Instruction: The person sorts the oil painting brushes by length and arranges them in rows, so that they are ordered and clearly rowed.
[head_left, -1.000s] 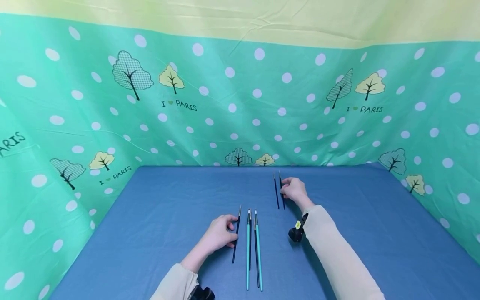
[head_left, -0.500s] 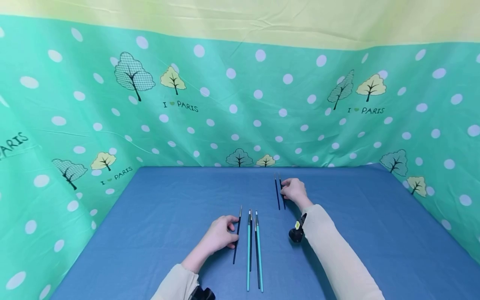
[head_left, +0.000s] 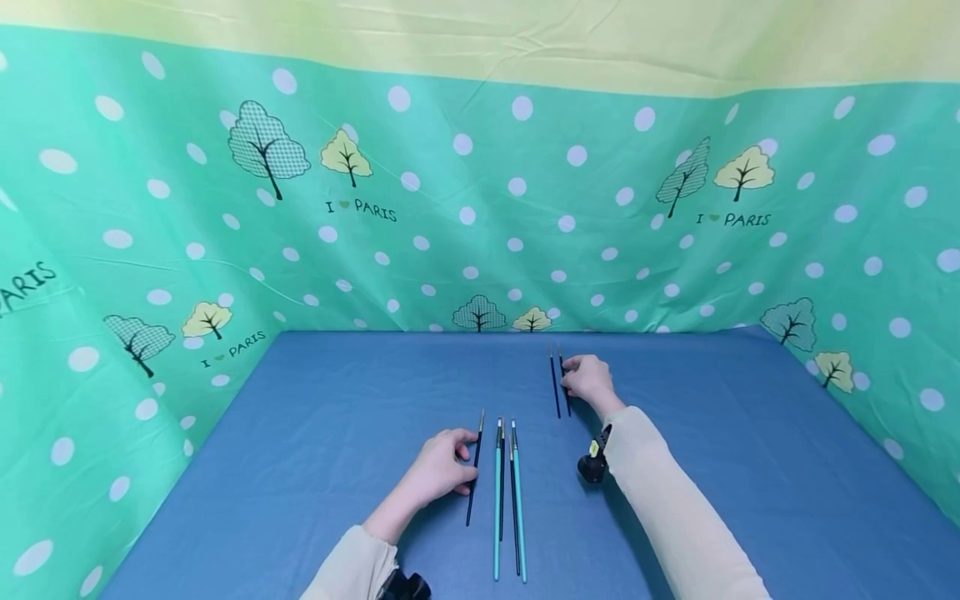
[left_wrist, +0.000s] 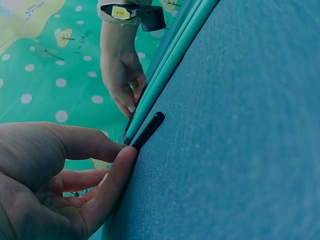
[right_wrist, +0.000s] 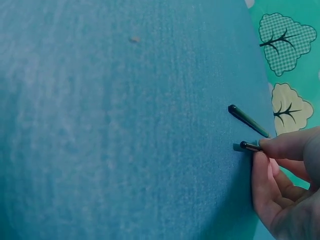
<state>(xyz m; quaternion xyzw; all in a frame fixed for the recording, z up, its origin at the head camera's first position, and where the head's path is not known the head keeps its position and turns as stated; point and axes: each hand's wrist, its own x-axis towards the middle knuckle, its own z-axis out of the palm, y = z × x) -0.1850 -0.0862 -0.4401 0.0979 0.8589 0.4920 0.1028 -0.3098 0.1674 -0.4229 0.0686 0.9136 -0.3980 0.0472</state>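
My left hand pinches a dark-handled paintbrush between thumb and fingers, left of the middle group of brushes; in the left wrist view the black handle end sticks out past the fingertips. Farther back, my right hand pinches another dark paintbrush, whose end shows beside the thumb in the right wrist view. A second dark paintbrush lies just left of it, nearly parallel. Between the hands lie two teal-handled paintbrushes and two thin dark ones, bristles pointing to the back.
A blue cloth covers the table. Behind it and at its sides hangs a green curtain with white dots and printed trees. Black wrist cameras sit at both sleeves.
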